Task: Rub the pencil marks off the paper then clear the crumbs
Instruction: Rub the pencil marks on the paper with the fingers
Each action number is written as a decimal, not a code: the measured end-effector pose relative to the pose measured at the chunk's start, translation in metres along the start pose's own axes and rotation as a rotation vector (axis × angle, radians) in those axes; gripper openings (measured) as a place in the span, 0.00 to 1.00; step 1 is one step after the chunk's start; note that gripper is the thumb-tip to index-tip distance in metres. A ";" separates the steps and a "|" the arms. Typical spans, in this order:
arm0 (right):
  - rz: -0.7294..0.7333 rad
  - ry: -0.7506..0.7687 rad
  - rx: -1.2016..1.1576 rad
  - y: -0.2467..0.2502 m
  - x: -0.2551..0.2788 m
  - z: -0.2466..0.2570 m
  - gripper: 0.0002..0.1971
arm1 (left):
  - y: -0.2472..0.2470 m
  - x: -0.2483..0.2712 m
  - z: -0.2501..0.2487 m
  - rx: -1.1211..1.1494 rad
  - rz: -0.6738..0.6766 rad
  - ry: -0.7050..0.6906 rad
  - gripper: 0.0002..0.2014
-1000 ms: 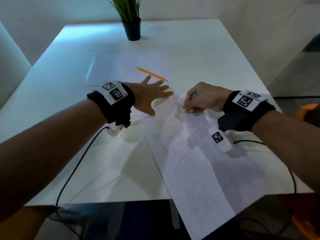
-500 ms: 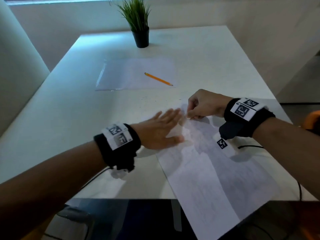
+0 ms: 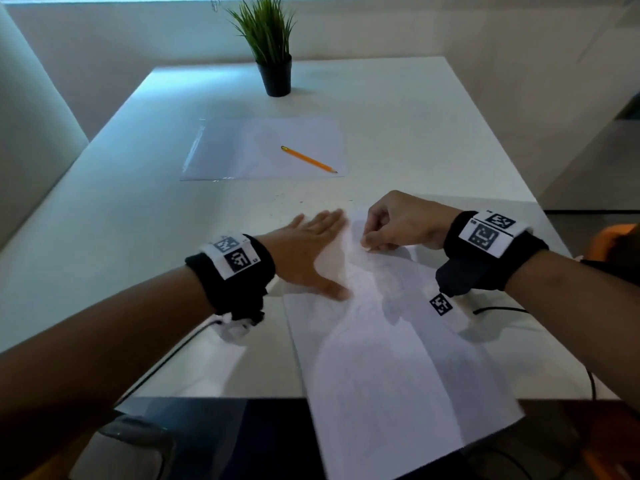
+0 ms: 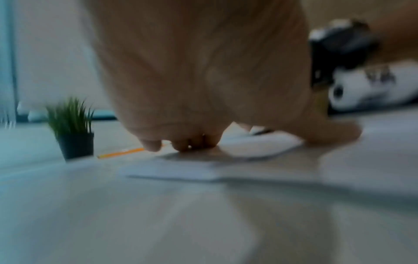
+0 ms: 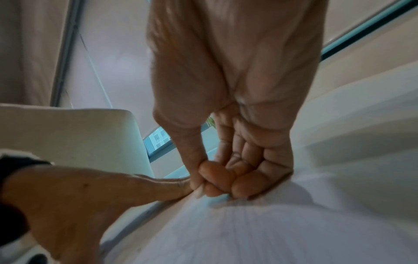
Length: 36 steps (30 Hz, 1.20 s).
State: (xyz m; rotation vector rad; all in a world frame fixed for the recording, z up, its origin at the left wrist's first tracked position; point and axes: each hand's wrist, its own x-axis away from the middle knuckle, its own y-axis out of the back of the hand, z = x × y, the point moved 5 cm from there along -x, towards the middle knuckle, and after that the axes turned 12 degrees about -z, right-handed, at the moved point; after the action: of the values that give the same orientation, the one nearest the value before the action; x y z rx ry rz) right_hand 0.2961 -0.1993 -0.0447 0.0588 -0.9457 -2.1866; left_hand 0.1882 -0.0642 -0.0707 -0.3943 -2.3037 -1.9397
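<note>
A white paper (image 3: 381, 358) with faint pencil marks lies at an angle on the white table (image 3: 104, 271), its near end hanging over the front edge. My left hand (image 3: 311, 251) lies flat on the paper's upper left part, fingers straight. My right hand (image 3: 398, 223) is curled at the paper's top. It pinches a small white eraser (image 3: 365, 249), mostly hidden, whose tip touches the sheet. In the right wrist view the thumb and fingers (image 5: 214, 180) close on the eraser (image 5: 199, 193) above the paper (image 5: 248, 232). A few dark crumbs (image 3: 287, 199) dot the table beyond the left hand.
An orange pencil (image 3: 308, 160) rests on a clear plastic sleeve (image 3: 242, 150) in the table's middle. A potted plant (image 3: 275, 50) stands at the far edge. Black cables (image 3: 166, 358) trail from both wrists over the front edge.
My left hand has drawn back toward me from the paper's top left and now lies flat lower on its left part. The right hand stays at the top.
</note>
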 end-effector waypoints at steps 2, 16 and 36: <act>-0.006 -0.018 -0.026 0.003 -0.001 -0.004 0.05 | 0.003 0.000 0.013 -0.036 -0.010 0.027 0.71; -0.197 0.244 0.391 0.009 -0.022 0.017 0.03 | 0.009 -0.017 0.013 -0.134 0.038 0.048 0.75; -0.163 0.248 0.425 -0.005 -0.025 0.033 0.04 | 0.011 -0.018 0.013 -0.178 0.072 0.104 0.77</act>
State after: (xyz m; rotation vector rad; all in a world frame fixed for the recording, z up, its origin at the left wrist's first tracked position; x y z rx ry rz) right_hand 0.3014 -0.1609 -0.0297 0.6133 -1.2774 -2.0234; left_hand 0.2093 -0.0526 -0.0670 -0.3767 -2.0336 -2.0834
